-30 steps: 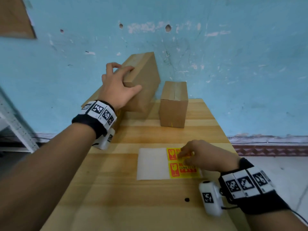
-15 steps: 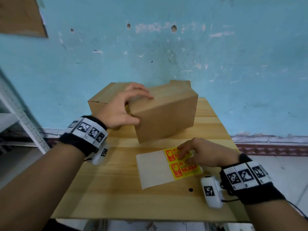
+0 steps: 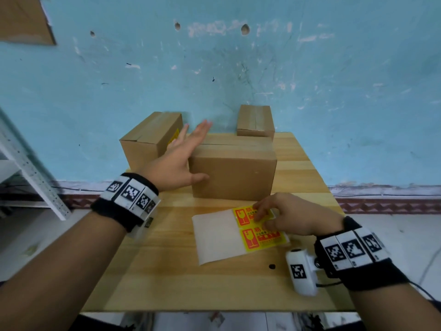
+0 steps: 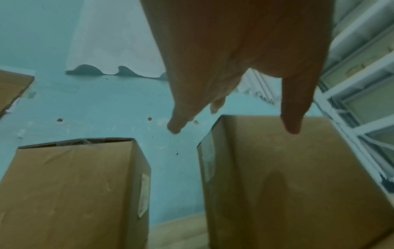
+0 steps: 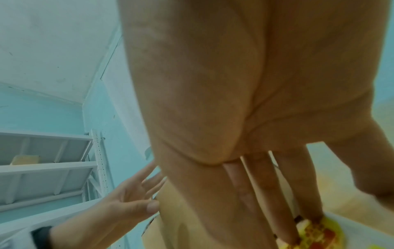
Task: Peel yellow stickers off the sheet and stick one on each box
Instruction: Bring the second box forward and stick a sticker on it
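While the left hand (image 3: pixel 175 163) lay flat and open against the front box (image 3: pixel 233 173), three boxes sat on the surface (image 3: pixel 167 271).
Right hand (image 3: pixel 290 215) pinched a yellow sticker (image 3: pixel 245 215) on the sheet (image 3: pixel 217 237), just in front of that box.

Three cardboard boxes are sitting on one wooden table (image 3: pixel 167 271) — a large box (image 3: pixel 233 173) just behind the one sticker sheet (image 3: pixel 217 237), a second box (image 3: pixel 148 139) behind and left of the sheet, and a small box (image 3: pixel 255 120) farthest behind it, at the wall. Two yellow stickers are showing on the sheet — an upper sticker (image 3: pixel 243 215) and a lower sticker (image 3: pixel 257 238). Two hands are showing: the left hand (image 3: pixel 174 163) and the right hand (image 3: pixel 291 216).
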`<state>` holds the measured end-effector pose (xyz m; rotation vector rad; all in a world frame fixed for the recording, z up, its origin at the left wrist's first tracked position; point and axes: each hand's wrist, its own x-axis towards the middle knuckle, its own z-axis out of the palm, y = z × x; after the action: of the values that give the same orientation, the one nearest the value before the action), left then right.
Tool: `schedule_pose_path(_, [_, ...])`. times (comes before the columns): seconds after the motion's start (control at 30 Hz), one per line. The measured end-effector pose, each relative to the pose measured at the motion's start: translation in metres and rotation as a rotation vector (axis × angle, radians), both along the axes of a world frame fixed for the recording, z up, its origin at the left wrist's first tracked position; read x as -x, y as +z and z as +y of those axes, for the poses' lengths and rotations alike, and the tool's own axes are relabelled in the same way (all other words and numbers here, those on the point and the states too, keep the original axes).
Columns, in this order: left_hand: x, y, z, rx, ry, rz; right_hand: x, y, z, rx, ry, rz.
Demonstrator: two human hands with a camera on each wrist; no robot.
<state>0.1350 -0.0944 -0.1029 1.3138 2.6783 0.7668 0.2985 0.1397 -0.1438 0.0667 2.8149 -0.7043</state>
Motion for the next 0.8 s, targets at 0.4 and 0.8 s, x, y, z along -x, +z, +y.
schedule_pose_path(0.4, [-0.056, -0.018, -0.005, -0.094, 0.411, 0.036, -0.002, 0.002, -0.016, -0.043, -0.066, 0.041])
schedule_pose_path(0.8, [-0.04, -0.034, -0.01, 0.092, 0.425, -0.369, -0.003, 0.003, -0.014, -0.011, -0.037, 0.072])
